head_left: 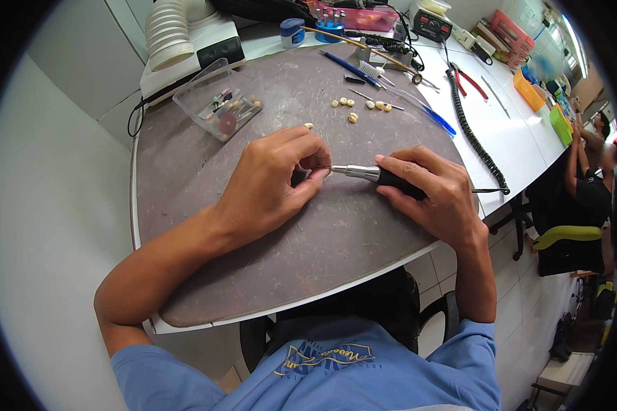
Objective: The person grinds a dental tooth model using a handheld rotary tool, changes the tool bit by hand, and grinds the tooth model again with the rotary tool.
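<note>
My right hand (435,188) is wrapped round a rotary handpiece (355,172) with a silver nose and black grip, its tip aimed left. Thumb and fingers of my left hand (271,175) are pinched together right at that tip. Whatever lies between them is hidden, apart from a thin bit of the tool's end. One small ivory tooth-like piece (308,126) lies just beyond my left knuckles. Farther off, several similar tooth-shaped crowns (379,105) rest in loose groups, with another one (353,118) a little nearer to me.
A clear plastic box (219,103) of grinding bits stands at the left, before a white unit with a ribbed hose (171,41). Brushes and a blue pen (439,120) lie at back right. A black coiled cord (469,130) and red-handled pliers (469,82) are right of the mat.
</note>
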A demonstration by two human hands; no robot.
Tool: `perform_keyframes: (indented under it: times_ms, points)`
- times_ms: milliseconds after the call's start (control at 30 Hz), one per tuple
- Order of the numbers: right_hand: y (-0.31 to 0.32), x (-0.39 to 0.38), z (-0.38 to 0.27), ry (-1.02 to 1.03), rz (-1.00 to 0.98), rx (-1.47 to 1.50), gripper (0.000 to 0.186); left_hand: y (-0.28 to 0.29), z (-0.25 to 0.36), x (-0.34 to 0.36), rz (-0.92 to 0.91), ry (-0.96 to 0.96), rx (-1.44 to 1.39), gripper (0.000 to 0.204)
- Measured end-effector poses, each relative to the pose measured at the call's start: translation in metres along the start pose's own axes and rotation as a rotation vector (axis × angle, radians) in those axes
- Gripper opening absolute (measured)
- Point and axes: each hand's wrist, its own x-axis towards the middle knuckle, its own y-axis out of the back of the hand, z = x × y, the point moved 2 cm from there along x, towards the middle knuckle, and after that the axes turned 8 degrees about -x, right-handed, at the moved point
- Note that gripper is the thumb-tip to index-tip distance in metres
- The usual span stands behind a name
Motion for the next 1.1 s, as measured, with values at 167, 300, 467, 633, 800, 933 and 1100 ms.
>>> perform_keyframes:
  times_ms: [167,300,467,633,800,933,1100]
  points:
    - [0.0,0.001,-0.001,0.004,0.0,0.009,0.034,0.002,0.002,0.0,-0.015,-0.014,0.035,0.01]
    - [0.002,0.001,-0.001,0.011,0.024,0.01,0.034,0.002,0.0,0.0,-0.016,-0.013,0.003,0.016]
    - [0.017,0.001,0.006,-0.018,0.044,-0.01,0.033,0.0,0.008,0.002,0.012,0.196,-0.143,0.027]
    - [0.046,0.019,0.009,-0.073,0.045,-0.041,0.03,-0.032,0.027,0.007,-0.136,0.217,-0.357,0.018]
    - [0.056,0.047,0.009,-0.106,-0.044,-0.083,0.028,-0.098,0.04,0.029,-0.243,0.329,-0.801,0.033]
    - [0.041,0.059,0.001,-0.086,-0.038,-0.094,0.028,-0.119,0.038,0.048,-0.083,0.212,-1.1,0.041]
    - [0.03,0.061,-0.004,-0.113,-0.106,-0.141,0.028,-0.117,0.031,0.051,-0.092,0.224,-1.019,0.041]
